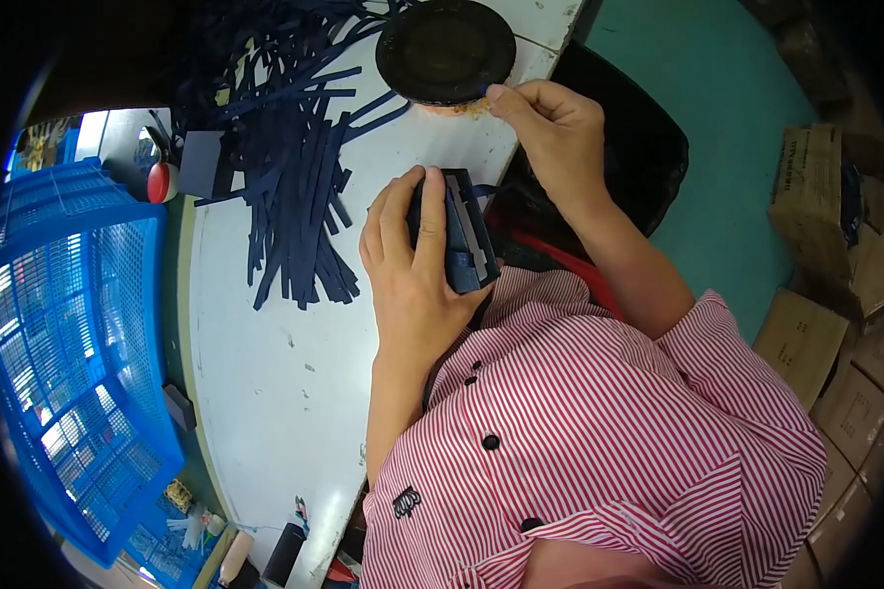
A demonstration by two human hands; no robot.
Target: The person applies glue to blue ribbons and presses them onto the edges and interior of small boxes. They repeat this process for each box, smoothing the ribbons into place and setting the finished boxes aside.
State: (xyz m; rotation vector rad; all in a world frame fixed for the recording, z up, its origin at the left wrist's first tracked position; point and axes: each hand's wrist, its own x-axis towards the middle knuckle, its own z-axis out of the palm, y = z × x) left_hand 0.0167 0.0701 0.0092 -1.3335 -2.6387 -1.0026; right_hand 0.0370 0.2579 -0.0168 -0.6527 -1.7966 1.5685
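A small dark blue box (469, 231) rests at the table's edge, close to my body. My left hand (411, 236) is closed round it, its fingers lying over the top. A short piece of dark ribbon sticks out at the box's far right side. Beside the round black plate (446, 51), my right hand (550, 123) is raised with thumb and forefinger pinched together; what they hold, if anything, is too small to name. Many dark blue ribbon strips (309, 216) lie in a loose pile left of my left hand.
Blue plastic baskets (88, 353) stand on the left. A dark block (206, 165) and a red round object (163, 183) sit near the ribbons. Cardboard boxes (801, 339) are stacked at the right. A black bag (638, 147) is beside the white table (265, 393).
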